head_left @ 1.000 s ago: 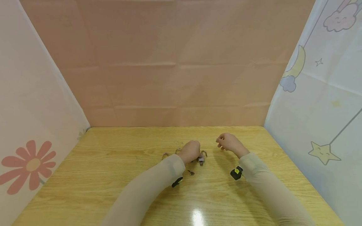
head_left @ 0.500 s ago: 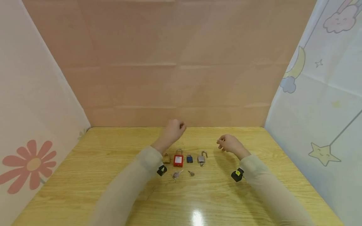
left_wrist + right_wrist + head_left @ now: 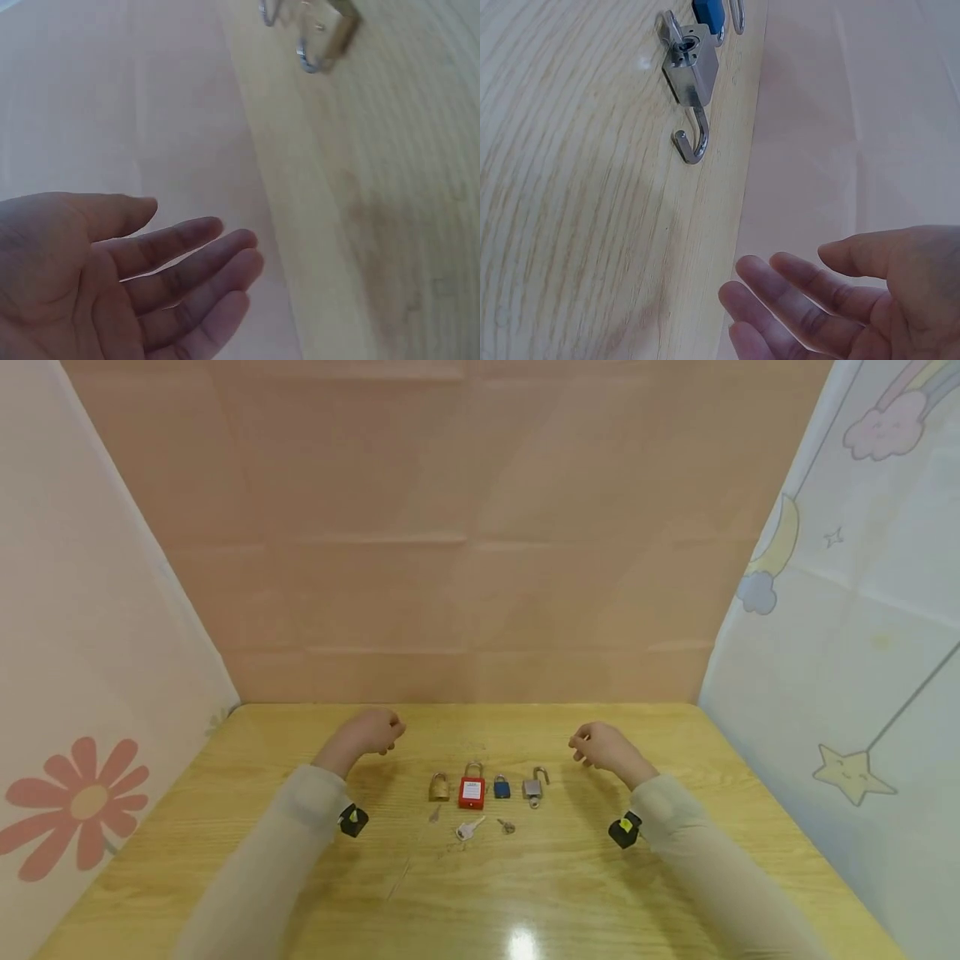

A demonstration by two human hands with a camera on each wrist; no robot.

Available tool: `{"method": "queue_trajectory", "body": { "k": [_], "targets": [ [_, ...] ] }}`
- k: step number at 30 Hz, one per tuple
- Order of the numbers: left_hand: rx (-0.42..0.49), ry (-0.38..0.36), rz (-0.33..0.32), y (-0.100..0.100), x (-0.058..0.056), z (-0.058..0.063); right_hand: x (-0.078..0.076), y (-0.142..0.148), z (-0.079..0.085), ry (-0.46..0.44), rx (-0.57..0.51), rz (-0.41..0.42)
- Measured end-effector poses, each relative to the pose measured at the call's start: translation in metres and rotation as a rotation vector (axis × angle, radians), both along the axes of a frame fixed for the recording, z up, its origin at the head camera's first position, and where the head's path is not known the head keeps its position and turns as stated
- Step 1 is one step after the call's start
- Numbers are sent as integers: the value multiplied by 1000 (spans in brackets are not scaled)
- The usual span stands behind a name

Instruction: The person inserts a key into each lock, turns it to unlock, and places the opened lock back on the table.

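Observation:
Four padlocks would be a count too high, so several padlocks stand in a row on the table: a brass padlock (image 3: 439, 788), a red padlock (image 3: 472, 793) with a white label, a small blue padlock (image 3: 502, 788) and a silver padlock (image 3: 532, 788). The silver one's shackle is swung open, and a key (image 3: 669, 28) sits in its keyhole. My left hand (image 3: 367, 732) hovers left of the brass padlock, fingers relaxed, holding nothing. To the right of the silver padlock, my right hand (image 3: 606, 747) is likewise relaxed with nothing in it.
In front of the row lie a small key (image 3: 435, 814), a larger key (image 3: 468, 830) and another key (image 3: 507, 827). The wooden table (image 3: 570, 893) ends at a pink backdrop (image 3: 480, 568), with white patterned sheets on both sides.
My left hand has risen from beside the silver padlock and swung left past the row, uncovering the padlocks and keys. My right hand has stayed nearly still.

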State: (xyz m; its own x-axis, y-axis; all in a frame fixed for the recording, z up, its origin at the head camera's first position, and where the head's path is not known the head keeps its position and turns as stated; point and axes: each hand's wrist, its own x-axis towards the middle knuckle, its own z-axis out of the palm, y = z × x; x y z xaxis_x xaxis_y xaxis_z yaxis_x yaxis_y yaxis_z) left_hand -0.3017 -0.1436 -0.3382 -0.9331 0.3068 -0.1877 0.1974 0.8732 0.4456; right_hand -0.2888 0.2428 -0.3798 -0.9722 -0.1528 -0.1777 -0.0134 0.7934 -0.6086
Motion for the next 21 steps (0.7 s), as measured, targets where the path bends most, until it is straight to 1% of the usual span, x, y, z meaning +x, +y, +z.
{"method": "queue_trajectory", "body": {
  "k": [2, 5, 8, 11, 14, 17, 21],
  "targets": [
    [-29, -37, -25, -3, 3, -6, 1, 0, -1, -2, 2, 2],
    [-16, -70, -32, -5, 5, -11, 2, -1, -1, 3, 4, 1],
    [11, -91, -25, -4, 6, -11, 3, -4, 2, 19, 25, 13],
    [24, -99, -18, -3, 7, -10, 8, -15, 8, 61, 86, 41],
    [21, -105, -17, -3, 7, -10, 18, -35, 14, 127, 177, 86],
    [16, -109, -18, -3, 8, -11, 32, -60, 18, 178, 243, 146],
    [7, -103, -25, -1, 7, -13, 51, -88, 15, 203, 325, 240]
  ]
}}
